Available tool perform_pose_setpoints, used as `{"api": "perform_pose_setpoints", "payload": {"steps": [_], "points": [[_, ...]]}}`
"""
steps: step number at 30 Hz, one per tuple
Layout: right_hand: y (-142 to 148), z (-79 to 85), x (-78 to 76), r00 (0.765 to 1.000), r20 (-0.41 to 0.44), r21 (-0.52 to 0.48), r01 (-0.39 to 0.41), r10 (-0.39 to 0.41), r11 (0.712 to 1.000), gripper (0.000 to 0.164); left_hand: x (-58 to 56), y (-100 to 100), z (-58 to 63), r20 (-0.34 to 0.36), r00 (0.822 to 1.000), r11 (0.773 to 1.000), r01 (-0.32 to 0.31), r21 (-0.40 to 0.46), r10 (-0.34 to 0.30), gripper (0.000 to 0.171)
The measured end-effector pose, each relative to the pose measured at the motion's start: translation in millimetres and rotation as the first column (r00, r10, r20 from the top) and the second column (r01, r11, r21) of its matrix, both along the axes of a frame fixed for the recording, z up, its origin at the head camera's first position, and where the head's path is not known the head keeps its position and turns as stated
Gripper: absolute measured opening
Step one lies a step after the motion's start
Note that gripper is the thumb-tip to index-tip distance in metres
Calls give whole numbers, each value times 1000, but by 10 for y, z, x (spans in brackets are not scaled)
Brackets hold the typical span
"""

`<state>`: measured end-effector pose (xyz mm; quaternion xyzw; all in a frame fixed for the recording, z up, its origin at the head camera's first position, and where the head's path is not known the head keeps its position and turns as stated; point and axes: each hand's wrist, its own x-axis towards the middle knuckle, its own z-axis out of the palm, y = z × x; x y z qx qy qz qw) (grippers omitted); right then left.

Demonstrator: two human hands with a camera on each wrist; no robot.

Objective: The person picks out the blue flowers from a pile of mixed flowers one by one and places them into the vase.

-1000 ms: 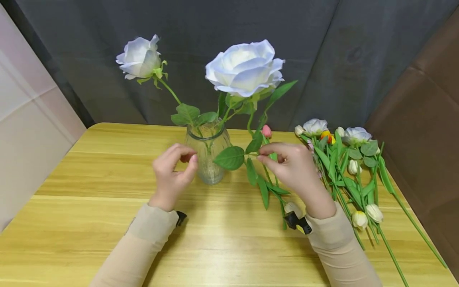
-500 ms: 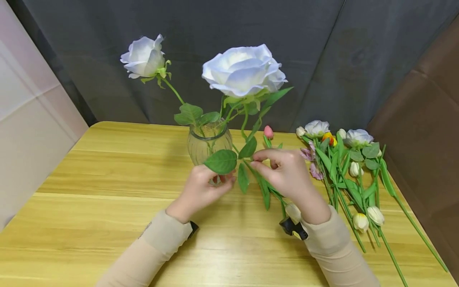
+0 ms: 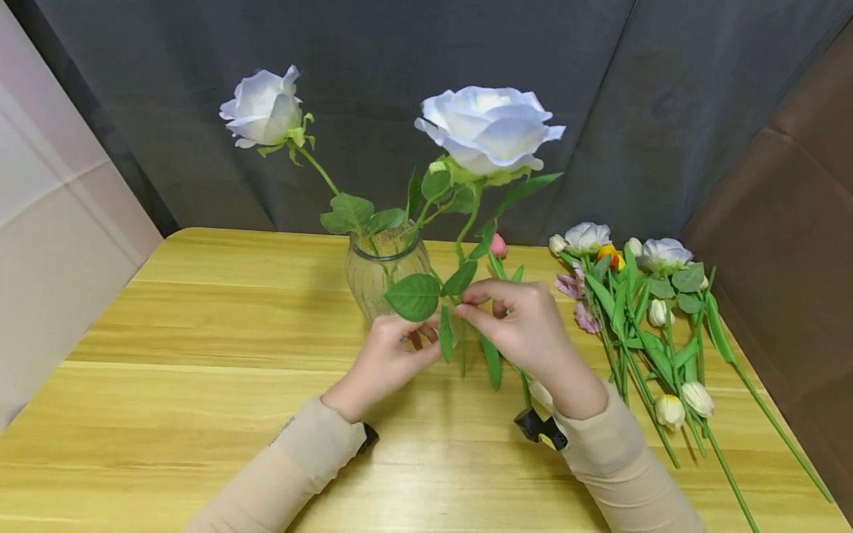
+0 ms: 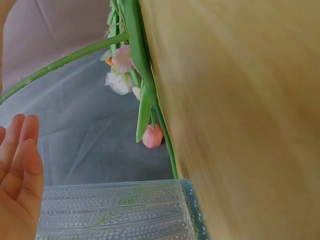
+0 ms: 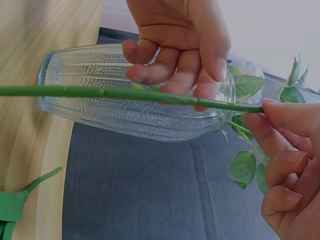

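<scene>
My right hand (image 3: 533,326) pinches the green stem (image 5: 150,96) of a large pale blue-white rose (image 3: 493,133) between thumb and index finger, just below its leaves (image 3: 413,297). The bloom stands upright, to the right of a ribbed glass vase (image 3: 369,285). My left hand (image 3: 383,352) is in front of the vase, thumb and fingers apart; its fingertips (image 5: 202,100) come right up to the stem in the right wrist view. In that view the stem crosses in front of the glass. A second white rose (image 3: 263,109) leans left out of the vase.
A pile of green-stemmed flowers lies at the right of the wooden table (image 3: 166,414), with white tulips (image 3: 669,411), pale roses (image 3: 666,255) and pink-purple blooms (image 3: 586,317). A pink tulip (image 3: 498,245) lies behind my right hand. A dark curtain (image 3: 373,44) hangs behind.
My left hand has moved right, from beside the vase to near the held stem. My right hand has shifted slightly left and down; the large rose's bloom has tipped to the right.
</scene>
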<state>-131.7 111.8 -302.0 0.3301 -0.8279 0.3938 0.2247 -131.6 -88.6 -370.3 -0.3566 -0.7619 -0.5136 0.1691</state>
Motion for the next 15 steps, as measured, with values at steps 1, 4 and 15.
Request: {"api": "perform_pose_setpoints", "payload": {"steps": [1,4,15], "points": [[-7,-3,1,1000,5,-4,-5,5,1000,7,0,1,-3,-1,1000,1000,-2,0,2,23],[-23,-16,3,1000,13,-14,-18,18,1000,7,6,9,0,-10,1000,1000,-2,-7,2,21],[-61,-44,4,999,11,-19,-36,36,999,7,30,32,11,11,1000,1000,15,-20,-15,12]]}}
